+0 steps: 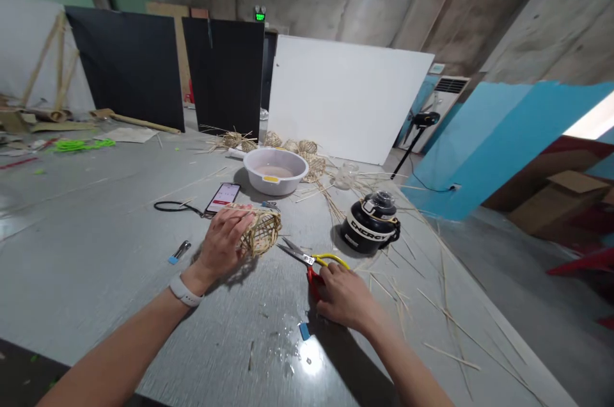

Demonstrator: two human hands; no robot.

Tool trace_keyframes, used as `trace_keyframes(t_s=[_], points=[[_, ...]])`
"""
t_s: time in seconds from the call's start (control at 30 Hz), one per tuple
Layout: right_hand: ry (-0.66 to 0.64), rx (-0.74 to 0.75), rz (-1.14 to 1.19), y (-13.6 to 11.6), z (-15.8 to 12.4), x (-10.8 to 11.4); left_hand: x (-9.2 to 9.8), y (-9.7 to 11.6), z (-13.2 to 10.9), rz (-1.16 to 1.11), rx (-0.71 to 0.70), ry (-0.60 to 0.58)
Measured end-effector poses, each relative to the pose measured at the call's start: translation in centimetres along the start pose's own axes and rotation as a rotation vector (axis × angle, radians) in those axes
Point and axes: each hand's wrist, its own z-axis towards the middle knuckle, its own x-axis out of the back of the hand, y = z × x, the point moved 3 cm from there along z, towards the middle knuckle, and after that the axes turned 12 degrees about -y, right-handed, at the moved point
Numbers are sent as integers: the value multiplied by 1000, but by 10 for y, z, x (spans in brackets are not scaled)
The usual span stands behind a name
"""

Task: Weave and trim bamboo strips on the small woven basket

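My left hand (224,242) is wrapped round a small woven bamboo basket (261,232), its open lattice end facing right. My right hand (343,295) grips the handles of a pair of scissors (307,258), one handle yellow and one red. The parted blades point left toward the basket and stay apart from it. Part of the red handle is hidden under my fingers. Below the scissors lies a small blue piece (304,331) among wet drops on the table (206,336).
Behind my hands are a phone (223,197), a grey basin (275,171) holding water, and several woven pieces (314,166). A black bottle (371,223) stands at right among loose bamboo strips (446,314). A blue-ended clip (180,252) lies at left.
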Motion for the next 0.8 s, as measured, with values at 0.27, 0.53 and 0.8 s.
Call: trace_keyframes(t_s=[0.27,0.53,0.8], points=[[53,-122,72,19,11,7,-5,-4,-2,-16,44,-11],[42,-114,71,26,27,10,-7,-3,-1,-17,11,-43],[76,-101,170,28,39,6,-5,-12,1,22,10,-57]])
